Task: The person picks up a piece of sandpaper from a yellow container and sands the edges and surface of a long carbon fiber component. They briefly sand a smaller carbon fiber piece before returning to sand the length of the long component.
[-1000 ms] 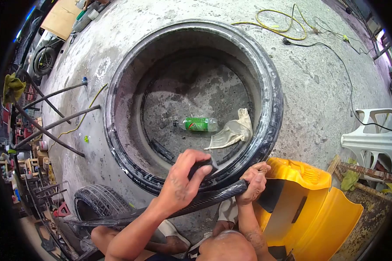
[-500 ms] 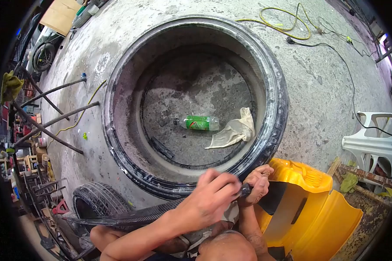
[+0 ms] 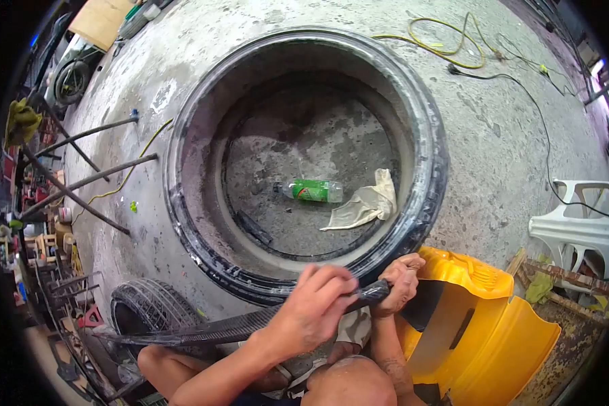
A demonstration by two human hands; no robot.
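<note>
Head view has a long, dark, textured strip (image 3: 213, 329) in the lower middle of the frame, running from the lower left up to the centre right, just below the near edge of a big ring-shaped tyre (image 3: 432, 155). The right hand (image 3: 398, 287) has its fingers closed tightly around the strip's right end. The left hand (image 3: 321, 301) is over the strip close to that end, fingers curled inward; whether they pinch anything is hidden. Inside the tyre, on the concrete floor (image 3: 494, 149), a clear bottle with a green label (image 3: 311, 190) lies on its side, with a crumpled pale cloth (image 3: 367, 208) to its right and a short dark piece (image 3: 254, 228) at lower left. At lower right, a yellow plastic shell (image 3: 511, 345) is just beside the right hand; a smaller tyre (image 3: 157, 304) is at lower left, and a white stool (image 3: 575, 231) at the right edge.
</note>
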